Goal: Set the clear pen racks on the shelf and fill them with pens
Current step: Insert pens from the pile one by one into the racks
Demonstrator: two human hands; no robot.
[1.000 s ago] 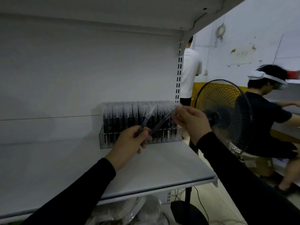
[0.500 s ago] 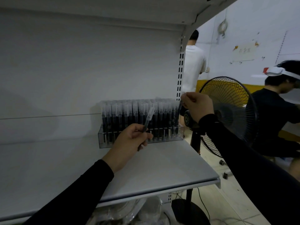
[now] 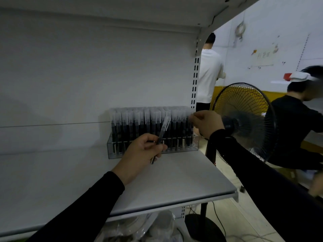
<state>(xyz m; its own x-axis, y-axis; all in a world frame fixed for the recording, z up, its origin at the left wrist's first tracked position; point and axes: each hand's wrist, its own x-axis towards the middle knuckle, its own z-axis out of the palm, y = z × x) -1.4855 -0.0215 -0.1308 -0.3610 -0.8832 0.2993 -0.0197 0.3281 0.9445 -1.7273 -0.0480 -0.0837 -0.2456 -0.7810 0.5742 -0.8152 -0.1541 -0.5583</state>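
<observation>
Pen rack point(image 3: 194, 144) set at shelf point(image 3: 174, 180) rear, nearly full. Spare pen point(image 3: 161, 135) pinched in left hand point(image 3: 139, 152), tilted, prob. next in. Right hand point(image 3: 206, 124) fingers closed on a pen top at rack's right end, seating it.

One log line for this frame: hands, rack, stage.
left hand: holds one pen tilted | right hand: pinching pen top at rack's right end | pen rack: on shelf, nearly full | stage: filling

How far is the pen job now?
Done: one rack stands on the shelf, nearly full. In hand: the right hand pinches a pen at the rack's right end; the left hand holds another pen. Left: seat both.
</observation>
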